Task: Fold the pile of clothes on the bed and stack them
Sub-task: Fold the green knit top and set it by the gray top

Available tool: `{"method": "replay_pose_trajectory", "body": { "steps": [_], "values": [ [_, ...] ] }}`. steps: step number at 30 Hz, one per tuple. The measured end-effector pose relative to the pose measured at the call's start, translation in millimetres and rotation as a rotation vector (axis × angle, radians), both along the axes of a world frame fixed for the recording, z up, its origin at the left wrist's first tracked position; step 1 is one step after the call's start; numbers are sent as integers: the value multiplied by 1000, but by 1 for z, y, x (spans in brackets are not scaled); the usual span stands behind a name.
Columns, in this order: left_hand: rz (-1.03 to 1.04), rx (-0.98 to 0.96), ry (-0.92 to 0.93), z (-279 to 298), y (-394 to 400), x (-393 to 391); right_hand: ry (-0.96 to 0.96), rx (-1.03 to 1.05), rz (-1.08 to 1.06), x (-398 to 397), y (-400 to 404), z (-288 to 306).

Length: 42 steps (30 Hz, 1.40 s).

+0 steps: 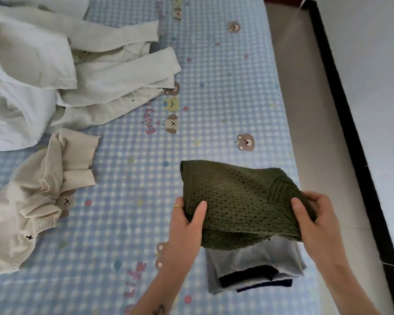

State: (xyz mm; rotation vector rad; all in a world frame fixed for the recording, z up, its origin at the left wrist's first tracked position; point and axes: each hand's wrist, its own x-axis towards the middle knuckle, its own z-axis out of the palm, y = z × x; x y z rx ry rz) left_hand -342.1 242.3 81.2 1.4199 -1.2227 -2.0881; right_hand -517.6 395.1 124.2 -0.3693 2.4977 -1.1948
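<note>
— What did the hands work over?

— A bed under a blue-and-white checked sheet printed with little bears, filling nearly the whole view. Out past the right-hand grip ran the mattress edge, then a pale strip of floor, a black skirting line and a white wall.

— And the clothes?

— A heap of white and cream garments lay well away from the grip, far up on the left-hand side. Nearer, but still apart from it on the left, sat a crumpled beige ribbed knit. Directly beneath the held piece stood the folded stack, grey cloth over something dark.

— What was held?

— A folded green open-knit sweater, level above the stack and hiding most of it. Whether it touched the stack was hard to say.

— How did the hands lie?

— The left hand gripped its left edge, thumb on top, fingers curled under, a ring showing. The right hand pinched the right corner the same way. Both forearms came up from the bottom edge.

— Open room?

— Bare sheet stretched between the grip and the two unfolded piles; on the right, the stack stood close to the mattress edge.
</note>
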Motion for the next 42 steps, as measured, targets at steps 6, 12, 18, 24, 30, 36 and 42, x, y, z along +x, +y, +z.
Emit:
{"method": "replay_pose_trajectory", "body": {
  "steps": [6,12,18,24,30,36,42],
  "values": [
    [-248,97,-309,-79,65,-17,-210,284,-29,-12,72,-89],
    [-388,50,-499,-119,87,2,-249,426,-31,-6,104,-129],
    [-579,-530,-667,-105,97,13,364,730,260,6,79,-115],
    [-1024,-1215,-607,-138,60,-35,361,868,646,2,27,-161],
    [-1256,-1047,-704,-140,50,-43,314,939,672,-4,30,-171],
    [-890,-983,-706,-92,-7,51,298,686,406,48,-25,-127],
    [-411,-851,-1073,-79,-124,232,130,398,797,167,-147,-108]
  ]
}}
